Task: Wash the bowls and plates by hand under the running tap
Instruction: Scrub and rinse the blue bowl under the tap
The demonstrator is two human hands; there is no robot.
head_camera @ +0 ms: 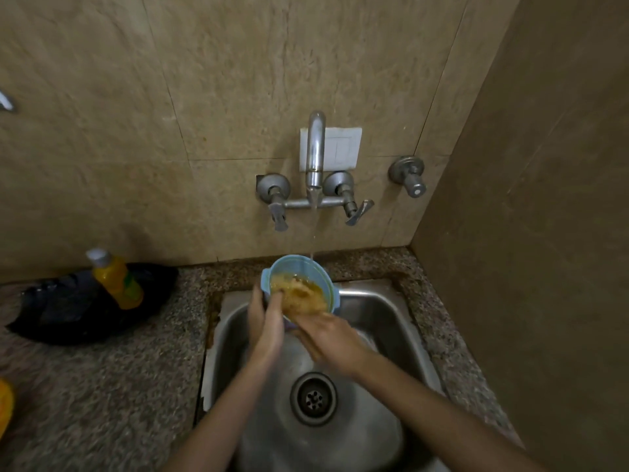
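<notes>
While water falls from the tap [315,155] onto its far rim, the bowl [296,266] tilts above the sink [384,311], yellow inside. The left hand [265,323] grips its left rim. The right hand [328,338] reaches inside, its fingers too blurred to tell their curl. A bottle [117,281] leans on the table [102,386].

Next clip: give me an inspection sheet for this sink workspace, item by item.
Surface: speckled stone counter around a steel sink; water runs from the tap.
Job's things: one blue bowl, yellowish residue inside, held over the sink at the stream.
Clutter: yellow bottle on a black bag; orange object at the left edge.
Grippers: left hand grips the bowl's rim; right hand reaches inside, fingers blurred.
Cables: nothing seen.
Surroundings: tiled wall, white switch plate, separate valve.
</notes>
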